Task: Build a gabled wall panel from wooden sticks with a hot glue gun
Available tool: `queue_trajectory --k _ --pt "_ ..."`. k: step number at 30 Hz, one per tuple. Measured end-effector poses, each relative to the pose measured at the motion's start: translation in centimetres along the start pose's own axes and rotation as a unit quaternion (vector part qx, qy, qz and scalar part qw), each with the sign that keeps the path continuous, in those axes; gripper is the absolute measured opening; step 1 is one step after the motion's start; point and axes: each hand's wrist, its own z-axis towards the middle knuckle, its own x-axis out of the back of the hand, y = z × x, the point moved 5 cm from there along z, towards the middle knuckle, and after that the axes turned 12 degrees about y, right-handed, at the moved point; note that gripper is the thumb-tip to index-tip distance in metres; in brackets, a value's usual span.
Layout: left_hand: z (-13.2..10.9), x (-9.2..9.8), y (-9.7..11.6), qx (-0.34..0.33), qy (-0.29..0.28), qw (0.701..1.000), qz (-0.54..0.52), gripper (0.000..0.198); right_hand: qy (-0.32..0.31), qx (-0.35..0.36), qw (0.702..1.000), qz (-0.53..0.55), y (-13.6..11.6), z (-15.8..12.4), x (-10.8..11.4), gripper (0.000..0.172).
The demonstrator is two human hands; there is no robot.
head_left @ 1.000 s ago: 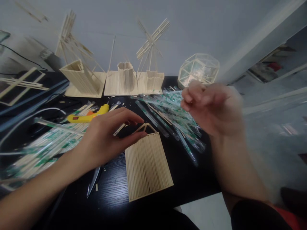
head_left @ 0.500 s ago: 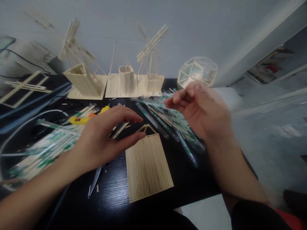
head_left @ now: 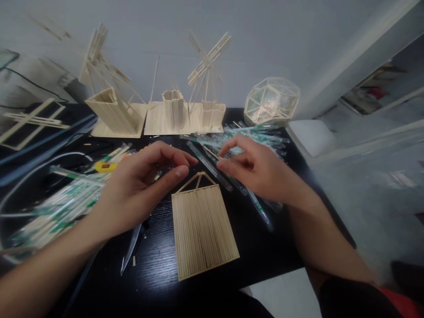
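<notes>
A flat panel of thin wooden sticks (head_left: 205, 229), with a small triangular stick frame (head_left: 199, 177) at its far edge, lies on the black table between my forearms. My left hand (head_left: 145, 181) hovers above the panel's far left corner, its fingers curved loosely and apart from the thumb, holding nothing. Beyond the panel's far right corner, my right hand (head_left: 260, 165) is bent with thumb and forefinger apart, and no object shows in it. Below its fingertips are loose sticks and clear plastic sleeves (head_left: 207, 161). A yellow glue gun (head_left: 106, 166) is partly hidden behind my left hand.
Stick-built windmill models (head_left: 174, 110) line the back of the table. At the right end stands a clear faceted case (head_left: 273, 101). Bagged sticks (head_left: 66, 205) lie at left, near a pointed metal tool (head_left: 131, 247). A white stool (head_left: 311, 134) stands beyond the table's right edge.
My right hand has come down and slightly left, turning its palm toward the table. My left hand has shifted slightly left, uncovering more of the triangular frame. The panel stays put.
</notes>
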Motion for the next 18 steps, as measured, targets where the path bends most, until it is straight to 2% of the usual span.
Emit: queue_trajectory --k 2,4,6,8,10,14,16,18 --pt "0.0 0.0 -0.2 -0.006 -0.001 1.0 0.006 0.013 -0.059 0.012 0.997 -0.045 0.0 -0.1 -0.2 0.028" --pt "0.0 0.0 -0.3 -0.016 -0.003 1.0 0.021 0.012 -0.13 0.028 0.99 -0.042 -0.1 -0.1 -0.1 0.031" --pt "0.0 0.0 -0.3 -0.027 -0.005 0.999 0.036 0.013 -0.206 0.052 0.977 0.007 -0.4 -0.4 0.1 0.034" --pt "0.0 0.0 -0.3 -0.036 -0.003 0.998 0.047 0.014 -0.236 0.074 0.966 0.072 -0.7 -0.5 0.4 0.03" --pt "0.0 0.0 -0.3 -0.042 -0.002 0.998 0.056 0.014 -0.182 0.089 0.968 0.148 -1.0 -0.2 1.0 0.026" --pt "-0.1 0.1 -0.3 -0.049 -0.005 0.996 0.077 0.014 -0.011 0.101 0.959 0.263 -1.1 0.7 1.6 0.03" --pt "-0.1 0.1 -0.3 -0.051 -0.006 0.995 0.081 0.016 0.016 0.087 0.956 0.281 -1.1 0.9 1.3 0.037" --pt "0.0 0.2 -0.3 -0.049 -0.005 0.996 0.079 0.016 0.009 0.063 0.952 0.298 -1.1 1.0 1.0 0.043"
